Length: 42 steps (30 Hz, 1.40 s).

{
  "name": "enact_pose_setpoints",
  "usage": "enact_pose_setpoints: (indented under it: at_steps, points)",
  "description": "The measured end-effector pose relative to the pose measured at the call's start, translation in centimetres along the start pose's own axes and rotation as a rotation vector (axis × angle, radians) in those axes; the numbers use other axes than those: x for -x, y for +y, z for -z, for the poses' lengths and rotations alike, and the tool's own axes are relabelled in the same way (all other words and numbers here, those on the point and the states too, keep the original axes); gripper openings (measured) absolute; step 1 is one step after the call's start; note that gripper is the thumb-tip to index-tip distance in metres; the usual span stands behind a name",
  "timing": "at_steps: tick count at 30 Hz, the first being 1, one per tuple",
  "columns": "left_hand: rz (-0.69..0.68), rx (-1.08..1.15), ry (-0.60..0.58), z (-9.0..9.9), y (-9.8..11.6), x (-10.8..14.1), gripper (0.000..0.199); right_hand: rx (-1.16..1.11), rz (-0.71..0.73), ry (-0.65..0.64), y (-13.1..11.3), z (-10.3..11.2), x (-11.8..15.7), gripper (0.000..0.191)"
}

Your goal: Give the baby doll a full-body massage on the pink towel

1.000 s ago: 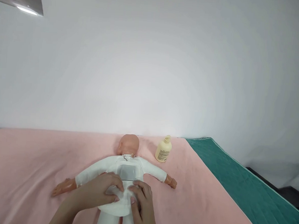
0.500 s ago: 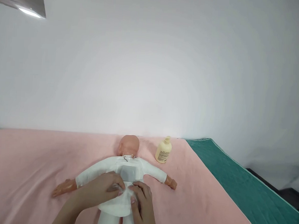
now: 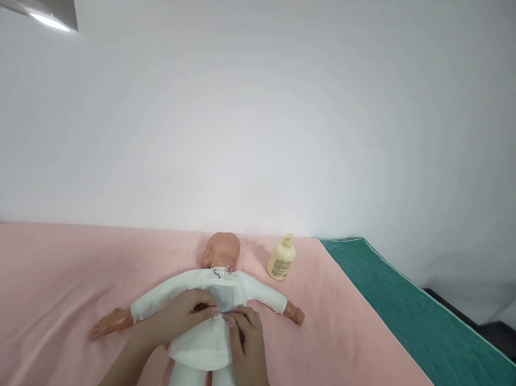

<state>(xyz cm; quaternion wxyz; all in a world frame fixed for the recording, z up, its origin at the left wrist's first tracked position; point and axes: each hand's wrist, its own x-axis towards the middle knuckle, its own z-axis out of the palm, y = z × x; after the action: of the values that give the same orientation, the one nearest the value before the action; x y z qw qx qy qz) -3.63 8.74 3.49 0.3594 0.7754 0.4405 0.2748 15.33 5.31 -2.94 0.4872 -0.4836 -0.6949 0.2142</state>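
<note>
A doll with a bald brown head (image 3: 223, 250) and a white cloth body (image 3: 202, 346) lies with its arms spread and its face not visible. On its upper back sits a grey rectangular panel (image 3: 223, 297). My left hand (image 3: 192, 311) is closed at the panel's lower edge, thumb and fingers pinching the white cloth. Close beside it, my right hand (image 3: 244, 335) also pinches the cloth just below the panel. The fingertips of both hands nearly meet.
Right of the doll's head stands a pale yellow pump bottle (image 3: 282, 259). Pink cloth (image 3: 340, 349) lies beneath everything, with a green cover (image 3: 408, 310) at the right. Behind rises a white wall (image 3: 263, 112). A dark object (image 3: 502, 339) is at the far right edge.
Both hands have moved slightly up the doll's back, closer to the grey panel. My left hand now covers the panel's lower left part, and more of the lower white cloth shows.
</note>
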Motion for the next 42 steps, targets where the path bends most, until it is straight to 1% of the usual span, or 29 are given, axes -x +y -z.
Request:
enact_pose_setpoints:
  at_steps: [3, 5, 8, 10, 12, 15, 19, 21, 25, 28, 33, 36, 39, 42]
  points:
    - [-0.009, 0.061, 0.078, -0.6, -0.8, -0.9, 0.038, -0.058, -0.027, 0.083, -0.2, -0.2, -2.3, 0.029]
    - [-0.006, 0.09, 0.193, -1.1, -1.5, -1.6, 0.039, -0.044, -0.009, 0.096, -0.3, -0.6, -4.3, 0.03]
    - [-0.046, 0.046, 0.396, -2.3, -2.9, -2.4, 0.029, 0.019, 0.045, 0.091, 0.1, -1.8, -6.9, 0.031]
    - [-0.091, -0.043, 0.454, -3.0, -3.8, -2.8, 0.024, 0.063, 0.058, 0.096, 0.7, -2.7, -7.8, 0.031]
    - [-0.109, -0.129, 0.449, -3.5, -4.5, -3.1, 0.021, 0.089, 0.064, 0.086, 1.6, -3.4, -8.1, 0.03]
    - [-0.086, -0.194, 0.41, -3.8, -4.9, -3.2, 0.018, 0.106, 0.062, 0.035, 2.7, -3.9, -7.8, 0.029]
    - [-0.079, -0.224, 0.354, -3.6, -4.9, -3.2, 0.018, 0.114, 0.03, 0.007, 2.7, -3.7, -7.4, 0.028]
    - [-0.093, -0.219, 0.36, -3.5, -4.8, -3.2, 0.02, 0.083, 0.03, 0.03, 2.5, -3.6, -7.3, 0.026]
    - [-0.121, -0.231, 0.426, -3.4, -4.7, -3.2, 0.026, -0.001, 0.082, 0.077, 2.2, -3.3, -7.0, 0.023]
    - [-0.122, -0.247, 0.425, -3.5, -4.9, -3.2, 0.027, 0.006, 0.091, 0.052, 2.1, -3.2, -7.0, 0.023]
    - [-0.092, -0.218, 0.38, -3.5, -5.4, -3.3, 0.028, 0.14, 0.053, -0.016, 2.3, -3.4, -7.3, 0.022]
    - [-0.078, -0.206, 0.366, -3.6, -5.7, -3.4, 0.028, 0.185, 0.053, -0.056, 2.5, -3.4, -7.5, 0.022]
    - [-0.087, -0.213, 0.381, -3.8, -6.2, -3.5, 0.029, 0.174, 0.065, -0.065, 2.6, -3.3, -7.4, 0.022]
    - [-0.102, -0.226, 0.419, -4.0, -6.6, -3.6, 0.032, 0.117, 0.088, -0.049, 2.5, -3.0, -7.1, 0.021]
